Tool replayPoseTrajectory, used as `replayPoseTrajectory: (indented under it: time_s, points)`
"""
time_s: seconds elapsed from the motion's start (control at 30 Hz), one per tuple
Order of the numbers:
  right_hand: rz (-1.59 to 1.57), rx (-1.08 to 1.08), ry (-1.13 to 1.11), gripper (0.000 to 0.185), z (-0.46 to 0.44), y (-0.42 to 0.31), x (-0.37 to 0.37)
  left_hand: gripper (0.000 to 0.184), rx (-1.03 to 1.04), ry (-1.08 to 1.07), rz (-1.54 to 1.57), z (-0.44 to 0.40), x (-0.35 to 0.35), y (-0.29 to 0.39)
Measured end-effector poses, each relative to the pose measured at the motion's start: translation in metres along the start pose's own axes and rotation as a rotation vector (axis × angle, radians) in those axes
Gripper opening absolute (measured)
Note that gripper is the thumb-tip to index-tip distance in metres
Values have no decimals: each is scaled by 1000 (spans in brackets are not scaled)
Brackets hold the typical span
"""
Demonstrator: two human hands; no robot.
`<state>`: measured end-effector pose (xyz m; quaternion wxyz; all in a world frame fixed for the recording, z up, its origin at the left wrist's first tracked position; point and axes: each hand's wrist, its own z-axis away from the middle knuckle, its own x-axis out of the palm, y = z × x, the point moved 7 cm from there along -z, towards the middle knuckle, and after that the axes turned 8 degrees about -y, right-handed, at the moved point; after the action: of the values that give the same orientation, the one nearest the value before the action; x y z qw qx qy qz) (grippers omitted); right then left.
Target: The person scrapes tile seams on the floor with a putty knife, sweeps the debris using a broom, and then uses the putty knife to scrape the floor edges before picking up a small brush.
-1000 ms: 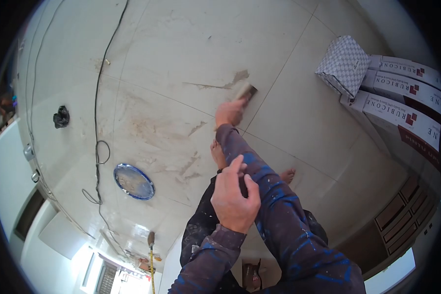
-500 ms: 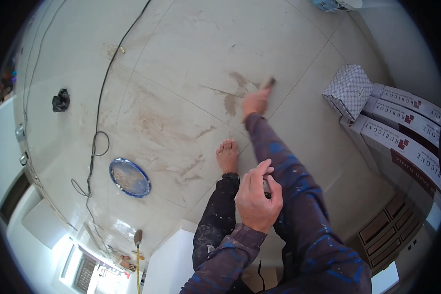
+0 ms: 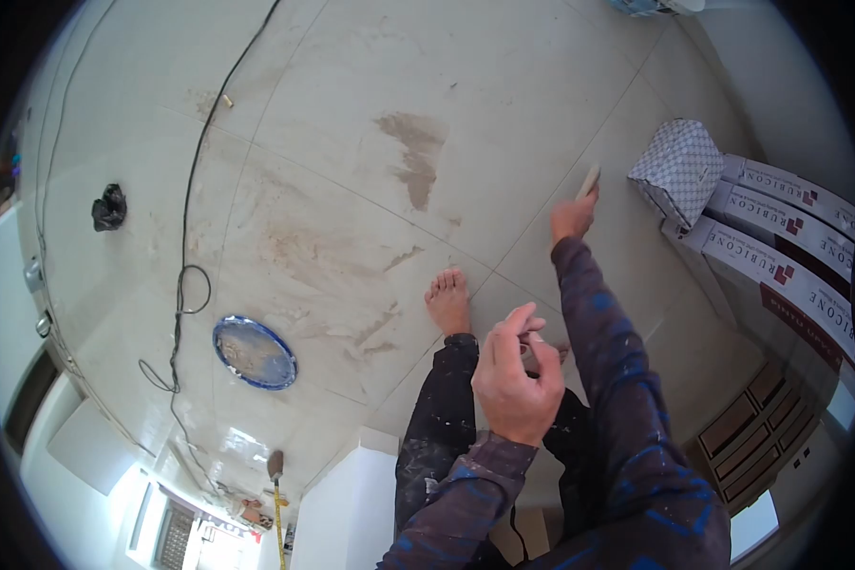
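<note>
R hand (image 3: 572, 218), upper right of frame, has fingers closed round pale hand tool (image 3: 590, 179); prob. light, stiff, best held at lower end (type unclear). L hand (image 3: 518, 385), lower centre: fingers curled, pinching smth. or not, cannot tell.

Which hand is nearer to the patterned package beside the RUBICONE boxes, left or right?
Right. The right hand, holding a flat tool, is stretched out to the left of the patterned package; the left hand is farther away, closer to the body.
</note>
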<state>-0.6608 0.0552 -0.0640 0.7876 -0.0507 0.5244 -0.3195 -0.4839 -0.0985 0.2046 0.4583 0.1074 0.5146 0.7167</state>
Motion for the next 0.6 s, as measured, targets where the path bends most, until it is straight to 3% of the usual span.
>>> replayPoseTrajectory:
  time_s: [0.1, 0.17, 0.27, 0.33, 0.43, 0.6]
  points:
    - [180, -56, -107, 66, -35, -18, 65, 31, -5, -22, -3, -2, 2, 2]
    - [324, -268, -84, 67, -15, -53, 109, 31, -19, -36, -11, -2, 5, -1]
    - [168, -401, -202, 69, 62, -148, 141, 28, 24, 35, -6, -7, -2, 0]
    - [-65, -457, -397, 67, 86, -167, 163, 27, 28, 75, 15, -9, -8, 1]
    - [-248, -309, -597, 53, 119, -156, 139, 26, 71, 82, 33, -12, -7, 2]
    - [-378, -333, -570, 33, 96, -10, 68, 27, -26, 10, 91, -4, 6, -5]
